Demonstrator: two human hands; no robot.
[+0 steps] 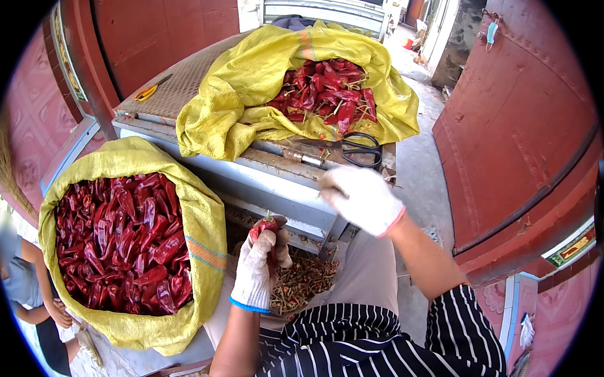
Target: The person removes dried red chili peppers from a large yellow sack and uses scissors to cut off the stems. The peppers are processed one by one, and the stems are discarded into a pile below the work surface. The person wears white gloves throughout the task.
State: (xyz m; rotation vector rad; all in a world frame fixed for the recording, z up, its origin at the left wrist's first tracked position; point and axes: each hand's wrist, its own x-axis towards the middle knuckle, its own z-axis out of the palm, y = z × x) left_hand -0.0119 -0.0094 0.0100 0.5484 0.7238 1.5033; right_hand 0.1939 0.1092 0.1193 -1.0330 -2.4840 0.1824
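My left hand [259,269], in a knitted glove with a blue cuff, grips a dried red chili pepper [266,228] with its green stem pointing up. My right hand [359,195], in a white glove, hovers blurred at the front edge of the metal cart bed; whether its fingers hold anything is not visible. Just beyond it lie black-handled scissors [344,144]. Behind these, an opened yellow woven sack [225,86] bears a heap of stemmed red chilies [330,90]. To my left stands a second yellow woven sack [207,245], filled with red chilies [123,242].
Cut stems and scraps [304,281] are piled low between my legs. Orange-handled pliers or snips [146,93] lie on the cart bed [178,79]. Red metal doors [514,121] flank the cart. Another person [27,273] is at the far left, near a straw broom [11,163].
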